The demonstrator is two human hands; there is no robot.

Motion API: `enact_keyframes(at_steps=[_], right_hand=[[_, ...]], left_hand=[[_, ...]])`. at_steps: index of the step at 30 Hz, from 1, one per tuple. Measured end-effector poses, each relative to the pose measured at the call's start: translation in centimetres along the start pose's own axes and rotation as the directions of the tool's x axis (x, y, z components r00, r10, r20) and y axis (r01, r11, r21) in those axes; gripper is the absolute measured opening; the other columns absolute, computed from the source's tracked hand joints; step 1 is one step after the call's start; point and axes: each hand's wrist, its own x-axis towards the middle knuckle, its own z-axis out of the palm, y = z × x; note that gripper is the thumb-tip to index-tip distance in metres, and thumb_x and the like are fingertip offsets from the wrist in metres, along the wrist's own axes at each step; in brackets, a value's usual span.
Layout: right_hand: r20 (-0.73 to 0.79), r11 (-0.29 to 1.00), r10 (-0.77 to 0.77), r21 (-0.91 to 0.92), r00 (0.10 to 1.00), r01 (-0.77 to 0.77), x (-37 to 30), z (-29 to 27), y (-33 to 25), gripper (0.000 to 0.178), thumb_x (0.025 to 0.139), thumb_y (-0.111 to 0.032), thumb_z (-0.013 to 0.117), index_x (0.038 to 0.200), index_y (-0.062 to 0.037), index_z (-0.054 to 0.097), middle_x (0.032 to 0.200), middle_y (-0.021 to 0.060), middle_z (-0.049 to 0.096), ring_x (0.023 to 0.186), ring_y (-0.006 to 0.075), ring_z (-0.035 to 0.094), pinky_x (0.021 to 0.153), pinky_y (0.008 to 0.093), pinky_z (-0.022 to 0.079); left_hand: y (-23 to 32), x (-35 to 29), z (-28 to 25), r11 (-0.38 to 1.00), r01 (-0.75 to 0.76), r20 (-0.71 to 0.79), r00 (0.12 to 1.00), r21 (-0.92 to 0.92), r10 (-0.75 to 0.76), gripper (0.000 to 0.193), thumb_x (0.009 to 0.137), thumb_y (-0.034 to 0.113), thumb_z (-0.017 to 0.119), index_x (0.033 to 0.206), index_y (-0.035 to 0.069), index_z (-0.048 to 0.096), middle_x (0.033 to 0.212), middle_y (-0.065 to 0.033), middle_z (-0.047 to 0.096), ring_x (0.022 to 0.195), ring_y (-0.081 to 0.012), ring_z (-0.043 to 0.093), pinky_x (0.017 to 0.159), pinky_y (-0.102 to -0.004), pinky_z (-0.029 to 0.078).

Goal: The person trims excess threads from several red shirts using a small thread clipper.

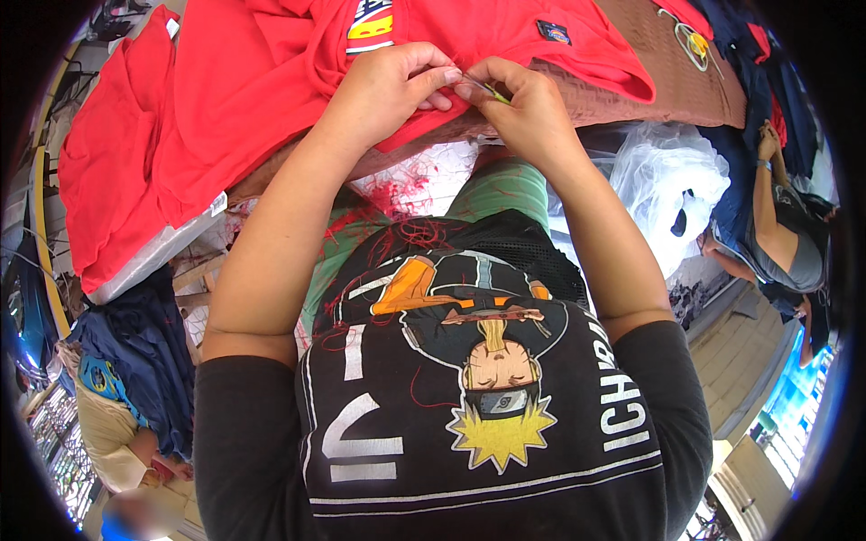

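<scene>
My left hand (pixel 394 88) is closed in a pinch at the near edge of a red garment (pixel 262 68), with what looks like a fine red thread at its fingertips. Close beside it, my right hand (pixel 525 101) grips a small slim tool with a yellow-green part (pixel 496 93) and a thin metallic tip that points toward the left fingertips. The two hands almost touch. The tool's other end is hidden in the right palm. A striped, lettered trim (pixel 371 27) and a small dark label (pixel 553 33) show on the garment.
Brown cloth (pixel 622 36) covers the work surface under the garment. Red thread scraps (pixel 406 194) litter my lap and shirt. Clear plastic (pixel 667 185) bunches at right, near a person in grey (pixel 794 239). Navy cloth (pixel 135 352) hangs at left, by another person. A yellow-white cord (pixel 695 41) lies at upper right.
</scene>
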Motion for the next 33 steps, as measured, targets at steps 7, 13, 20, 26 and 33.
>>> enact_keyframes(at_steps=[7,13,20,26,33], right_hand=[[-0.024,0.998,-0.066,-0.021,0.998,0.065,-0.5,-0.4,0.6,0.018,0.087,-0.018,0.064,0.095,-0.0020,0.061,0.079,0.0183,0.064,0.074,0.0350,0.063,0.067,0.0397,0.048],[-0.024,0.989,-0.142,-0.051,0.990,0.141,-0.5,-0.6,0.4,0.019,0.086,-0.017,0.065,0.096,-0.0015,0.060,0.085,0.0186,0.065,0.078,0.0340,0.063,0.068,0.0398,0.047],[-0.019,0.973,-0.125,-0.198,0.992,0.119,-0.9,-2.7,-0.4,0.025,0.082,-0.020,0.068,0.102,-0.0051,0.062,0.089,0.0183,0.064,0.084,0.0329,0.064,0.072,0.0412,0.049],[0.075,0.934,-0.240,-0.254,0.968,0.251,-1.5,-3.5,0.1,0.022,0.083,-0.021,0.066,0.100,-0.0082,0.061,0.089,0.0129,0.064,0.083,0.0332,0.063,0.072,0.0423,0.049],[0.058,0.876,-0.344,-0.339,0.937,0.343,-1.4,-2.3,-0.4,0.018,0.083,-0.020,0.065,0.095,-0.0077,0.060,0.088,0.0106,0.063,0.082,0.0339,0.062,0.069,0.0438,0.048]], left_hand=[[-0.3,-0.6,1.1,0.950,-0.100,-0.132,0.981,0.294,0.144,0.014,0.085,0.013,0.068,0.096,0.005,0.072,0.088,-0.0046,0.069,0.077,-0.0094,0.066,0.068,-0.0234,0.052],[-1.2,-0.9,2.0,0.751,-0.328,-0.128,0.869,0.573,0.478,0.013,0.081,0.011,0.070,0.093,0.007,0.071,0.093,-0.0070,0.069,0.078,-0.0183,0.067,0.068,-0.0285,0.052],[-0.1,-0.7,1.1,0.876,-0.161,-0.122,0.963,0.454,0.241,0.013,0.087,0.015,0.065,0.092,0.004,0.069,0.083,-0.0065,0.069,0.074,-0.0144,0.066,0.068,-0.0267,0.051],[0.4,-0.4,0.3,0.950,-0.083,-0.056,0.993,0.300,0.104,0.020,0.091,0.018,0.062,0.098,0.000,0.066,0.082,-0.0051,0.070,0.076,-0.0079,0.064,0.071,-0.0242,0.051],[0.7,-0.5,0.4,0.955,-0.058,-0.054,0.996,0.292,0.077,0.019,0.091,0.017,0.062,0.098,-0.001,0.066,0.086,-0.0050,0.069,0.077,-0.0093,0.064,0.073,-0.0253,0.051]])
